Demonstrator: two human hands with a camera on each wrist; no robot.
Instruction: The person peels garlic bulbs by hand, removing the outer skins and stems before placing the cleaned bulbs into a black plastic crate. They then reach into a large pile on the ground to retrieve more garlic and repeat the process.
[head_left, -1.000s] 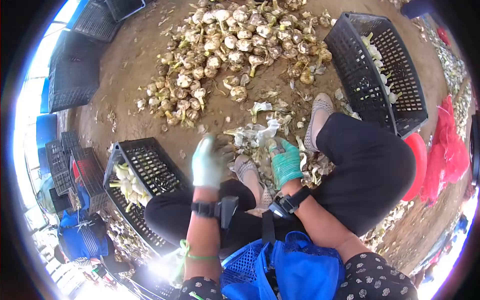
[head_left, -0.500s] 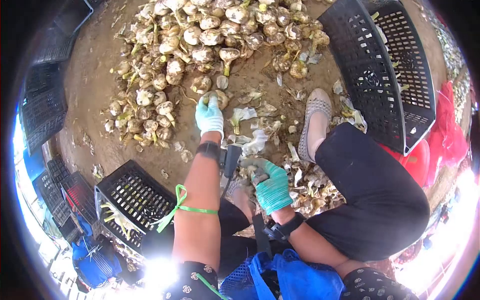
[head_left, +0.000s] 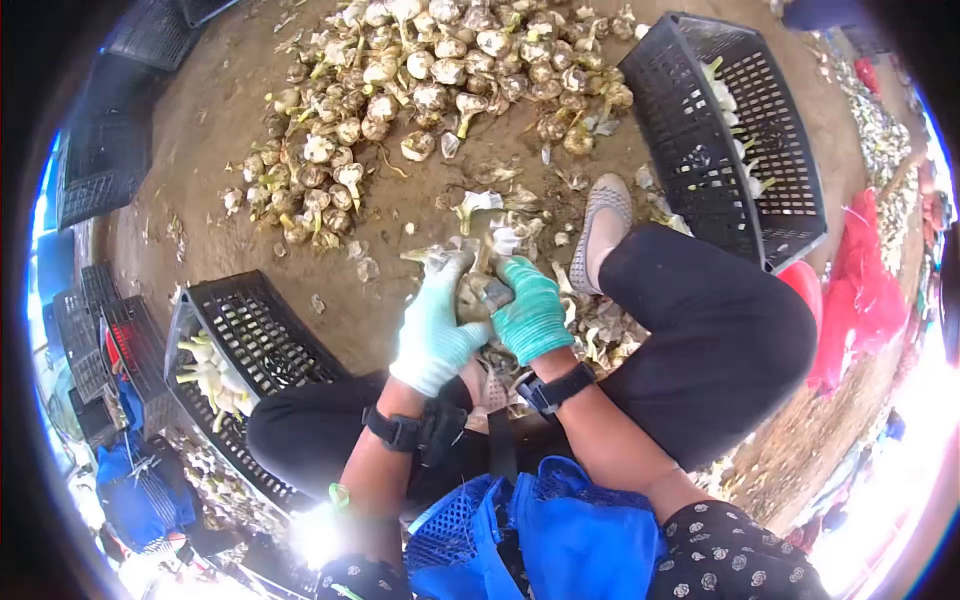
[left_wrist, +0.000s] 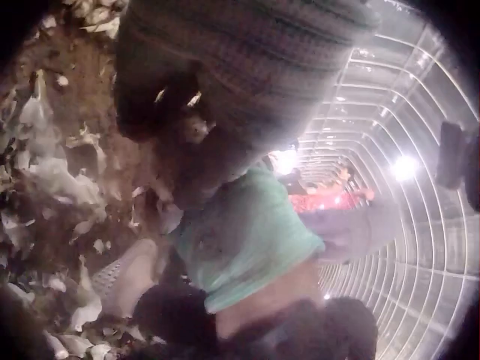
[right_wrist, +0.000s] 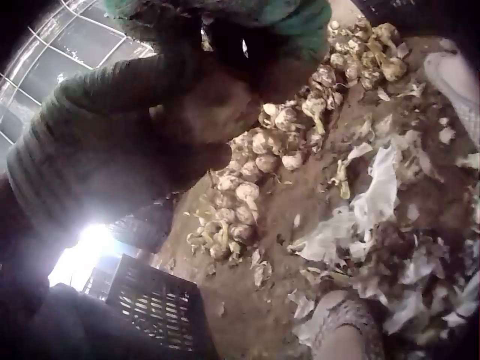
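Both gloved hands meet low in front of the body, over a litter of garlic skins (head_left: 600, 325). The left hand (head_left: 435, 325), in a whitish mint glove, grips a dirt-brown garlic bulb (head_left: 472, 297) from its left side. On the bulb's other side is the right hand (head_left: 530, 315) in a teal glove, fingers curled against it. A small dark grey piece (head_left: 497, 292) shows at the right thumb; its kind cannot be told. Shadow and the gloves hide most of the bulb in both wrist views, where a blurred part of the bulb (right_wrist: 217, 105) shows between the hands.
A heap of unpeeled garlic (head_left: 430, 95) lies on the soil ahead. One black crate (head_left: 690, 150) with whitish garlic stands at the right, another (head_left: 255, 330) at the left knee. Red netting (head_left: 865, 300) lies far right. Shoes (head_left: 605, 215) flank the skins.
The left hand reached forward to a bulb near the heap's edge, then came back with it to the right hand. The right hand stayed low, shifting slightly; the view tilted and returned.
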